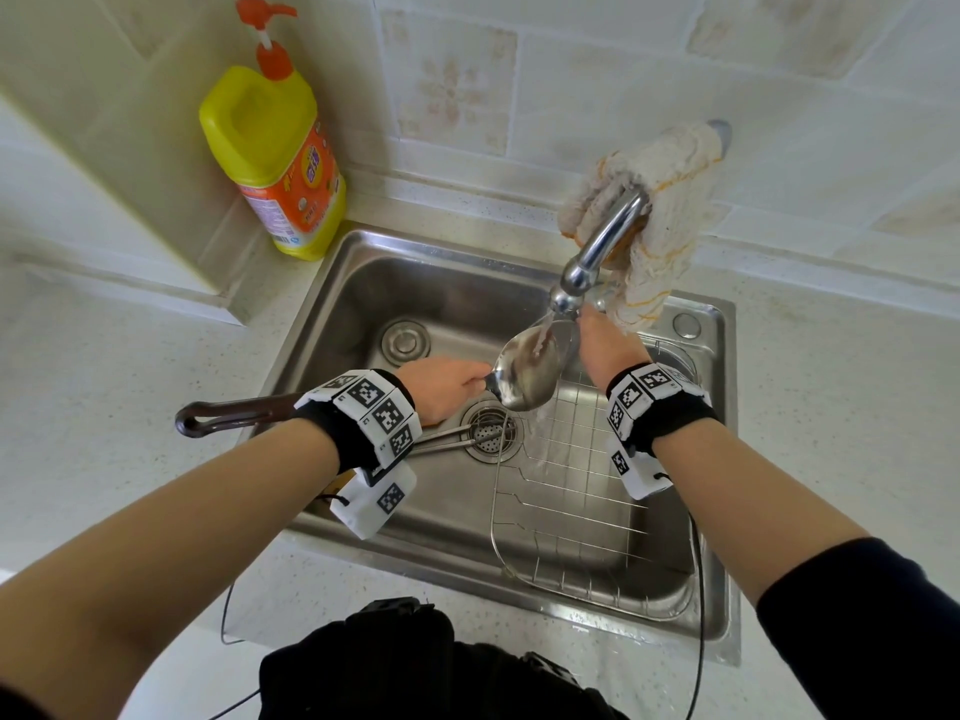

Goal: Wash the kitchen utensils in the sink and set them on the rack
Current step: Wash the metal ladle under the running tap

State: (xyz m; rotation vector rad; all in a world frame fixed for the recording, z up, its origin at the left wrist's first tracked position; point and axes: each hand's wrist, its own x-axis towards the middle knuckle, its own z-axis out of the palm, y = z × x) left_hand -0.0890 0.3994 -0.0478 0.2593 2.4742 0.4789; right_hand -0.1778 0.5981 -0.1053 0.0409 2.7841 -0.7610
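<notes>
A large steel ladle [527, 368] is held under the running faucet [597, 252], with water pouring into its bowl. My left hand [441, 384] grips the ladle's neck just left of the bowl. My right hand [605, 345] reaches up beside the faucet's spout, and its fingers are hidden behind the ladle and spout. A wire rack [587, 511] sits in the right half of the steel sink [363, 283]. A dark-handled utensil [234, 414] lies over the sink's left rim. Metal tongs [447, 439] lie on the sink floor near the drain [491, 431].
A yellow dish-soap pump bottle [275, 153] stands at the sink's back-left corner. A cloth [649, 210] hangs over the faucet base. A second drain cover [406, 341] sits at the back of the sink. Speckled counter surrounds the sink.
</notes>
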